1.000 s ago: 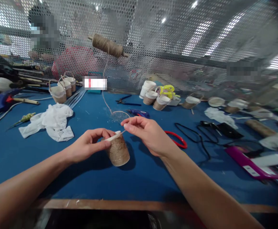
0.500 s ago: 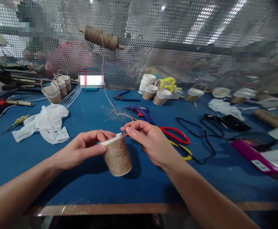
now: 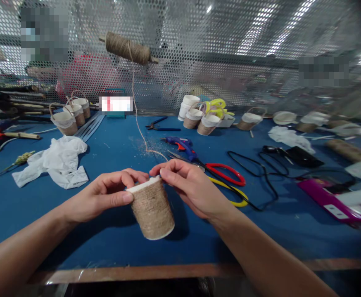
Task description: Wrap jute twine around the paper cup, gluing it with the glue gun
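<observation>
A small white cup (image 3: 154,212) wound with brown jute twine is tilted above the blue table. My left hand (image 3: 106,194) grips it by the left of its rim, thumb outside and fingers at the opening. At the right of the rim, my right hand (image 3: 189,185) pinches with thumb and index finger, pressing twine against the edge. The twine strand (image 3: 141,136) runs from the hand across the table up to a spool (image 3: 127,48) hung at the mesh panel. Behind my right hand lie scissors (image 3: 226,175) with red and yellow handles.
A blue glue gun (image 3: 183,146) and pliers (image 3: 162,126) lie beyond the hands. White lace cloth (image 3: 55,161) is at left. Several twine-wrapped baskets (image 3: 207,126) stand along the back. A black cable (image 3: 251,161) and purple power strip (image 3: 335,200) occupy the right.
My right hand has come in from slightly off the rim to touch it. The cup has moved slightly lower and nearer, with my left hand still holding it.
</observation>
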A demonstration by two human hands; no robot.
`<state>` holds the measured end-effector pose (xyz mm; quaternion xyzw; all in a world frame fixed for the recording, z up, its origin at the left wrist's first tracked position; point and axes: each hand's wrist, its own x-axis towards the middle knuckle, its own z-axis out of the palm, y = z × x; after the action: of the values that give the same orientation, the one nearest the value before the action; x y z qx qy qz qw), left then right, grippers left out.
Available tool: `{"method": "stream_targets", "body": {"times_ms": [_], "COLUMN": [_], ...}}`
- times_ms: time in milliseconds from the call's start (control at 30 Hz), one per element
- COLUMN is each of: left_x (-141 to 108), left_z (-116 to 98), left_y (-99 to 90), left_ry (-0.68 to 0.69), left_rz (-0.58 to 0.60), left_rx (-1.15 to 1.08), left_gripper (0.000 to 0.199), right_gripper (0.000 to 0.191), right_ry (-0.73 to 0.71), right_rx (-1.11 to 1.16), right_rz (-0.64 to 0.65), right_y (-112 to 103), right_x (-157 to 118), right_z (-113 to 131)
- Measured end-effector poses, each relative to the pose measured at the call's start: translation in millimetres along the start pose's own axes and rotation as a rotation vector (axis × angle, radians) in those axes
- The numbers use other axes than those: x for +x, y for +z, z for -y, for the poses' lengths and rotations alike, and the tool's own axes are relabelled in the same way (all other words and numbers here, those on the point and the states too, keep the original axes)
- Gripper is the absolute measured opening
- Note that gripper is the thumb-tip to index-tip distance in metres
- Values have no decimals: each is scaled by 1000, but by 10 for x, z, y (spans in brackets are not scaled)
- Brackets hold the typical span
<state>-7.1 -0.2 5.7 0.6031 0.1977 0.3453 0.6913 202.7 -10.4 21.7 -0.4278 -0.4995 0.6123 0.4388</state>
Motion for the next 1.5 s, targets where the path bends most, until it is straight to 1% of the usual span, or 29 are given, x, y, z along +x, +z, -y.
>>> {"method": "stream_targets", "body": {"times_ms": [133, 233, 367, 500, 600, 700, 800, 867, 967, 1100, 1167, 1233, 1367, 1433, 1500], "left_x": [1, -8, -17, -7, 5, 17, 27, 32, 34, 36, 43, 58, 96, 104, 99], "left_z": [9, 19, 32, 45, 53, 58, 58, 51, 40, 52, 71, 85, 90, 88, 90], "left_y": [-9, -15, -26, -35, -33, -28, -28, -37, -63, -81, -63, -24, 80, 115, 125], "left_ry": [-1, -17, -31, -19, -8, -9, -20, -38, -54, -9, 23, 59, 103, 105, 81], "left_rz": [0, -8, -26, -10, -4, -20, -56, -80, -85, -79, -96, -108, -124, -139, -147], "left_rx": [-43, -84, -112, -128, -143, -149, -102, -55, 33, 305, 450, 539, 595, 597, 570], "left_gripper": [7, 6, 5, 4, 5, 6, 8, 8, 11, 18, 20, 19, 9, 5, 5], "right_gripper": [22, 25, 24, 23, 23, 24, 24, 23, 19, 16, 15, 15, 14, 14, 15], "right_ry": [72, 95, 67, 65, 71, 67, 25, -18, -97, -203, -232, -251, -261, -267, -269], "right_rx": [99, 166, 169, 166, 211, 253, 239, 191, 37, -254, -379, -464, -555, -566, -561], "right_rz": [24, 40, 40, 69, 84, 91, 88, 72, 40, 17, 22, 29, 42, 44, 42], "right_y": [6, -1, -14, -12, -6, -6, -18, -31, -46, -40, -24, 1, 57, 69, 64], "right_x": [12, 33, 38, 22, 19, 28, 38, 39, 37, 29, 17, 0, -26, -25, -19], "right_z": [11, 5, -6, -4, 6, 15, 17, 16, 18, 39, 51, 57, 49, 41, 32]}}
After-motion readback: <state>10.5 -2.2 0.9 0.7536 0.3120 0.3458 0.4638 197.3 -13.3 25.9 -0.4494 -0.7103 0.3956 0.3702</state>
